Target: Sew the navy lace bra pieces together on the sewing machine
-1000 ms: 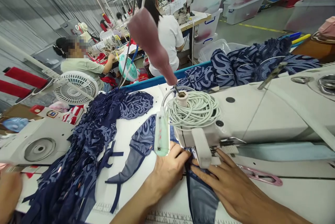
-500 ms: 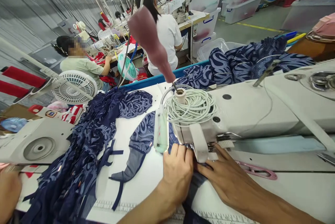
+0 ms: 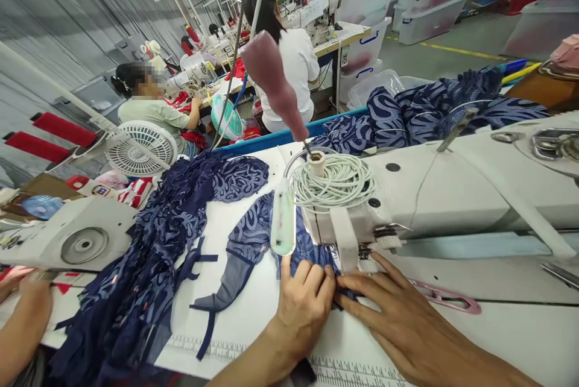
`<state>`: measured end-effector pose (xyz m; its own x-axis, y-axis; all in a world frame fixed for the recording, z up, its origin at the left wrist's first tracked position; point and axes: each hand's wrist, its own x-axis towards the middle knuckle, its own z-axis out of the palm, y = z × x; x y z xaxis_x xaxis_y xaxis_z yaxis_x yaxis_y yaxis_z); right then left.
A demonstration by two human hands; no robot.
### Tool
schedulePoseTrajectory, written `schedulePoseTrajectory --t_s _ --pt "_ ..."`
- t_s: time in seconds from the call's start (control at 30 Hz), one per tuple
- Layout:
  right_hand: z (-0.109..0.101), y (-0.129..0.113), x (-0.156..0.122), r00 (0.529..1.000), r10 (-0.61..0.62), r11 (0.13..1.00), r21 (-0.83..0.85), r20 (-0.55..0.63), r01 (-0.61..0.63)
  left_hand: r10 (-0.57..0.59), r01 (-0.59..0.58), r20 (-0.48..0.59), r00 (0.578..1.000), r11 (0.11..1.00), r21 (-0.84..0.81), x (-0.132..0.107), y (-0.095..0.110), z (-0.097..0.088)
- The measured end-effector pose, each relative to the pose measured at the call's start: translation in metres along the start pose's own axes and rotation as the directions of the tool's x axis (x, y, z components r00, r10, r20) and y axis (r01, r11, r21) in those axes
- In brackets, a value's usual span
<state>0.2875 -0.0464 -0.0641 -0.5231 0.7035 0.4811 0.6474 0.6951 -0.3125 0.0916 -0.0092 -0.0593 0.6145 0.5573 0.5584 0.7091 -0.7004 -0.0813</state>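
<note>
My left hand (image 3: 305,299), its fingers bent and closed, holds a navy patterned fabric piece (image 3: 310,248) against the white sewing table (image 3: 253,324), just in front of the needle area. The needle and part of the cloth are hidden. My right hand (image 3: 395,308) lies with fingers stretched out and spread, its fingertips touching the fabric's edge beside the presser foot. Above both hands is the white sewing machine (image 3: 425,182). A small clear-fronted light (image 3: 283,224) hangs left of the machine head. Another navy cup-shaped piece with straps (image 3: 244,254) rests to the left.
A pile of navy pieces (image 3: 154,266) runs along the left. Coiled pale cord (image 3: 337,179) and a pink-handled screwdriver (image 3: 275,82) sit on the machine. Pink thread snips (image 3: 446,296) lie right of my right hand. A co-worker's hand (image 3: 36,299) is at far left.
Both hands have shifted slightly toward me, and more patterned fabric shows behind my left fingers. Dark fabric that lay between my wrists has mostly gone from sight. The view has turned slightly left.
</note>
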Motion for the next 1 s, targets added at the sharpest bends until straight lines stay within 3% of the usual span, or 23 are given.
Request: schedulePoseTrajectory --t_s 0.27,0.37,0.47,0.57,0.8,1.0 --pt "0.002 0.004 0.005 0.998 -0.011 1.0 -0.029 -0.056 0.01 0.162 -0.158 0.044 0.986 0.984 -0.084 0.011 -0.028 0.003" --pt "0.0 0.004 0.007 1.0 0.012 0.999 -0.034 -0.023 -0.013 0.099 -0.09 0.099 0.99 0.992 -0.09 0.014 -0.024 0.002" --pt "0.001 0.004 0.006 1.0 0.009 0.998 -0.063 0.007 -0.009 0.012 -0.011 0.045 0.999 0.999 -0.03 0.009 -0.015 0.001" --pt "0.001 0.003 0.004 1.0 -0.004 0.998 -0.063 0.028 0.006 0.015 -0.016 -0.009 1.0 0.997 -0.081 0.004 -0.011 0.0" --pt "0.006 0.001 -0.001 0.999 0.037 0.998 -0.04 -0.01 -0.038 0.0 -0.001 -0.007 1.0 0.994 -0.111 0.004 -0.012 0.002" --pt "0.007 0.0 0.004 0.998 0.056 0.997 -0.046 -0.016 -0.056 0.075 -0.066 0.062 0.995 0.988 -0.143 0.011 -0.026 0.01"
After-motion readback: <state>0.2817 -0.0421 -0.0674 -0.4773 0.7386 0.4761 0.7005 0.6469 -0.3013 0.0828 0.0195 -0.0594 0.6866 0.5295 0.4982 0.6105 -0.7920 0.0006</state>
